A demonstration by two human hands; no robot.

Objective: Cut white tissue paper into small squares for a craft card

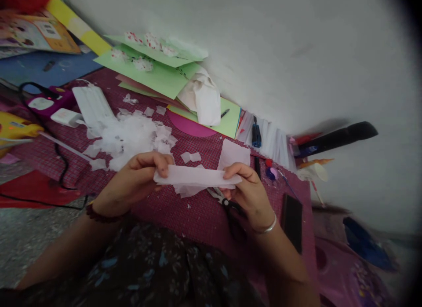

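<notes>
A folded strip of white tissue paper (198,177) is stretched level between my two hands. My left hand (143,170) pinches its left end with the thumb on top, and my right hand (247,184) pinches the right end the same way. More thin white paper hangs below the strip; whether it is part of it I cannot tell. Black-handled scissors (234,219) lie on the table beneath my right hand, their blades partly hidden. Left of the strip, a heap of cut white paper pieces (132,133) spreads over the checked cloth. Behind my right hand lies a flat white sheet (234,154).
Green cards with paper flowers (148,71) lean toward the wall at the back. A yellow glue gun (20,130), power strip (49,102) and black cable sit at the left. At the right are a dark phone-like slab (292,221), a blue stapler-like item (256,133) and plastic sleeves.
</notes>
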